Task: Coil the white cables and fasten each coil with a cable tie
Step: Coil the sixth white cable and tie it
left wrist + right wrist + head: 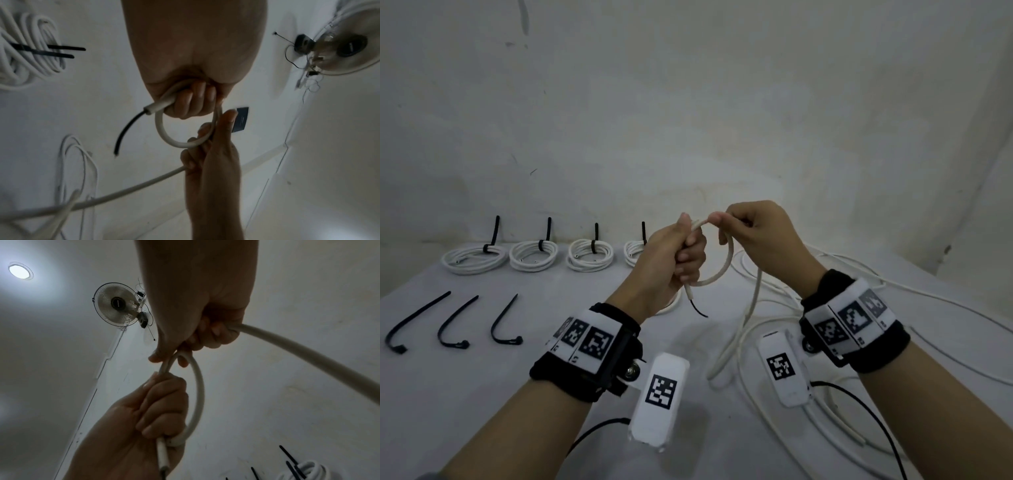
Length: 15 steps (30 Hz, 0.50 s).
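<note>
A white cable forms one small loop in the air above the table. My left hand grips its end in a fist, and a black inner wire sticks out below. My right hand pinches the top of the loop between thumb and forefinger. The rest of the cable hangs down to the table. In the left wrist view the loop curves under my left fingers. The right wrist view shows the loop between my right hand and my left hand.
Several tied white coils with black ties lie in a row at the back left. Three loose black cable ties lie at the front left. Loose white cables sprawl over the right of the white table.
</note>
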Motion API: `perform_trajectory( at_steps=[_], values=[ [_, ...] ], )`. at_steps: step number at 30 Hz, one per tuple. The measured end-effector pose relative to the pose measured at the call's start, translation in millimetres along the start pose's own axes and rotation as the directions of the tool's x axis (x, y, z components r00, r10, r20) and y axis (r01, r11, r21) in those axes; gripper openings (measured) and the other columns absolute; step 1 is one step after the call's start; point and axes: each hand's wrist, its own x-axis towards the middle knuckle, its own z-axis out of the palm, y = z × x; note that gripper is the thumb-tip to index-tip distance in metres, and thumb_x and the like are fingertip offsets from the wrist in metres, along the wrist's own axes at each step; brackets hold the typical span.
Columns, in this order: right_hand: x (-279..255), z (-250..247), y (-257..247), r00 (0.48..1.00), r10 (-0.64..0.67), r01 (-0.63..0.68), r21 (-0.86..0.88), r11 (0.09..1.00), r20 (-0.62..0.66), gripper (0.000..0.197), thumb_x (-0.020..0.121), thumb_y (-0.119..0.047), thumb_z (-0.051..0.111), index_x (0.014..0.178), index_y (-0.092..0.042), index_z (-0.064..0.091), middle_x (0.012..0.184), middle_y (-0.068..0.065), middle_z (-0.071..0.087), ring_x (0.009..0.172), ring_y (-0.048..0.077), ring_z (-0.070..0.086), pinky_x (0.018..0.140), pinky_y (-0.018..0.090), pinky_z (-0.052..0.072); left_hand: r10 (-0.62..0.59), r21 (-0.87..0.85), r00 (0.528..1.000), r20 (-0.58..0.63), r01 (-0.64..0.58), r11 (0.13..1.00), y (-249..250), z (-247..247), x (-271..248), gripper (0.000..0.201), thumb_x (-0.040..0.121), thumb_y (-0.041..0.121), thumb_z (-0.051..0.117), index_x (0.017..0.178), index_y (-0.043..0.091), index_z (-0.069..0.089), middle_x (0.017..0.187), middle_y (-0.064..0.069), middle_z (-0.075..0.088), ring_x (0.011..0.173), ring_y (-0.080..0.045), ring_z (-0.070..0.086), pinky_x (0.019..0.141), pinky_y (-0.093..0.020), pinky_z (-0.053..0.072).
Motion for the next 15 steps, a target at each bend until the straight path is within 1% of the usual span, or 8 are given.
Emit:
perform_trajectory(
  at_steps=[2,3,5,6,8,10,13,15],
  values=[
    [-3,-1,8,0.994,0.1,-0.105,0.182,0.978,0.035,0.031,0.095,-0.026,0.054,0.069,-0.011,0.063,0.046,-0.01,0.039,0.04,0.006,0.035,0.048,0.02,0.037,0.009,-0.157,1.0,-0.027,-0.014,0.988,3,-7,2,0.045,0.101,0.036,0.022,0.063,0.016,0.034,0.044,0.009,0.027,0.033,-0.001,0.022,0.038,-0.016,0.016],
    [-7,-3,13,0.985,0.154,-0.171,0.288,0.942,0.083,0.025,0.096,-0.022,0.051,0.077,-0.011,0.062,0.05,-0.006,0.041,0.042,0.008,0.039,0.05,0.024,0.045,0.021,-0.24,0.999,-0.041,-0.03,0.97,5,-12,3,0.048,0.101,0.037,0.022,0.061,0.017,0.038,0.043,0.009,0.028,0.032,-0.001,0.023,0.036,-0.016,0.017],
    [-19,-7,27,0.952,0.216,-0.291,0.423,0.858,0.217,0.01,0.097,-0.013,0.049,0.09,-0.011,0.056,0.058,0.0,0.045,0.046,0.013,0.048,0.064,0.036,0.056,0.055,-0.365,0.995,-0.082,-0.081,0.928,12,-22,5,0.051,0.101,0.038,0.022,0.058,0.018,0.042,0.043,0.009,0.029,0.031,-0.001,0.024,0.034,-0.015,0.019],
    [-27,-8,35,0.935,0.226,-0.329,0.431,0.84,0.273,0.004,0.096,-0.01,0.049,0.095,-0.011,0.053,0.061,0.003,0.047,0.049,0.016,0.053,0.072,0.043,0.055,0.075,-0.398,0.991,-0.11,-0.113,0.91,17,-27,5,0.049,0.101,0.038,0.022,0.06,0.018,0.041,0.043,0.009,0.029,0.031,-0.001,0.025,0.034,-0.014,0.02],
    [-41,-11,48,0.912,0.238,-0.358,0.37,0.857,0.333,0.011,0.096,-0.005,0.048,0.102,-0.015,0.047,0.067,0.008,0.051,0.057,0.02,0.06,0.075,0.048,0.05,0.103,-0.434,0.981,-0.162,-0.165,0.886,25,-36,6,0.044,0.101,0.038,0.022,0.064,0.019,0.037,0.044,0.009,0.03,0.031,-0.001,0.025,0.034,-0.013,0.021],
    [-50,-14,55,0.919,0.215,-0.307,0.256,0.917,0.331,0.018,0.096,-0.002,0.047,0.102,-0.019,0.046,0.071,0.013,0.054,0.063,0.02,0.065,0.071,0.041,0.048,0.116,-0.441,0.974,-0.195,-0.193,0.876,29,-41,7,0.043,0.101,0.04,0.022,0.066,0.019,0.036,0.045,0.009,0.03,0.032,-0.002,0.026,0.034,-0.013,0.021],
    [-56,-17,53,0.94,0.141,-0.136,-0.036,0.99,0.31,0.019,0.096,-0.006,0.049,0.101,-0.024,0.051,0.074,0.004,0.061,0.066,0.006,0.065,0.066,0.026,0.049,0.12,-0.425,0.97,-0.212,-0.203,0.882,27,-41,9,0.042,0.101,0.04,0.021,0.069,0.019,0.036,0.046,0.009,0.031,0.033,-0.002,0.026,0.035,-0.013,0.024],
    [-56,-15,46,0.941,0.076,0.011,-0.257,0.966,0.329,0.022,0.096,-0.009,0.049,0.11,-0.024,0.055,0.08,-0.001,0.061,0.067,0.001,0.06,0.065,0.022,0.045,0.125,-0.412,0.97,-0.21,-0.204,0.888,25,-36,10,0.041,0.102,0.039,0.02,0.07,0.019,0.037,0.047,0.009,0.032,0.034,-0.002,0.027,0.036,-0.014,0.027]
  ],
)
